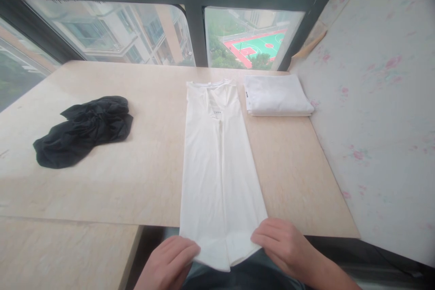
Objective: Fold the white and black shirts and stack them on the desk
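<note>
A white garment (204,167) lies lengthwise on the pale ledge, its sides folded in toward a centre line and its collar end near the window. The lower end hangs past the ledge's front edge. My left hand (171,258) pinches the lower left corner of the garment. At the lower right corner, my right hand (282,242) is closed on the cloth, fingers pressed together. Both thumbs are mostly hidden.
A crumpled black cloth (84,131) rests on the left of the ledge (149,181). Folded white cloth (277,95) sits at the back right, beside the flowered wall (374,99). Dark window frames (200,36) stand behind. A second surface (68,253) is at lower left.
</note>
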Demonstrator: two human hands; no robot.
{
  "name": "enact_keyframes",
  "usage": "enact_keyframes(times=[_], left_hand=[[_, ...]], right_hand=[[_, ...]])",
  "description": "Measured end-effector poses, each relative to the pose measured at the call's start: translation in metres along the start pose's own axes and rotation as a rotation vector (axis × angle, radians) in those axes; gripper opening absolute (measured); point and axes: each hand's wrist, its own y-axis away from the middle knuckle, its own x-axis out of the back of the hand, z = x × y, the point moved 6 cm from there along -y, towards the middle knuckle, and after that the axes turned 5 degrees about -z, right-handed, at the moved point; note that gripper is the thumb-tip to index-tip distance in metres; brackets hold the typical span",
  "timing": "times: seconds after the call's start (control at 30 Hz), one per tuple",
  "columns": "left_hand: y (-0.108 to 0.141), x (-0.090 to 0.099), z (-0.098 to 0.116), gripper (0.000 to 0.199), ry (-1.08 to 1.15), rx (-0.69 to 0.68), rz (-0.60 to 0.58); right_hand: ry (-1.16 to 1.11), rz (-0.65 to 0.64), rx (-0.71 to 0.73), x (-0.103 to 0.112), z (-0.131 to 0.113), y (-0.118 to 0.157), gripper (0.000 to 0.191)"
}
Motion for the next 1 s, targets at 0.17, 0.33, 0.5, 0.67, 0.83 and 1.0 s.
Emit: enact_keyframes(times=[0.17,0.33,0.5,0.67,0.83,1.0], left_hand=[[-0.006,0.016,0.004,0.025,0.128,0.038,0.044],[-0.056,0.045,-0.056,0.015,0.242,0.163,0.155],[-0.152,0.059,-0.167,0.034,0.262,0.561,0.232],[-0.202,0.044,-0.22,0.042,0.206,0.623,0.178],[-0.198,0.029,-0.239,0.042,0.176,0.633,0.167],[-0.197,0.029,-0.244,0.037,0.069,0.642,0.195]], right_hand=[[-0.094,0.034,-0.022,0.015,-0.005,-0.001,0.028],[-0.139,0.231,0.004,0.077,0.039,-0.06,0.024],[-0.079,0.299,-0.385,0.12,0.134,-0.153,0.028],[-0.051,0.321,-0.485,0.111,0.18,-0.194,0.04],[-0.068,0.338,-0.573,0.091,0.209,-0.187,0.031],[-0.064,0.42,-0.637,0.087,0.227,-0.178,0.038]])
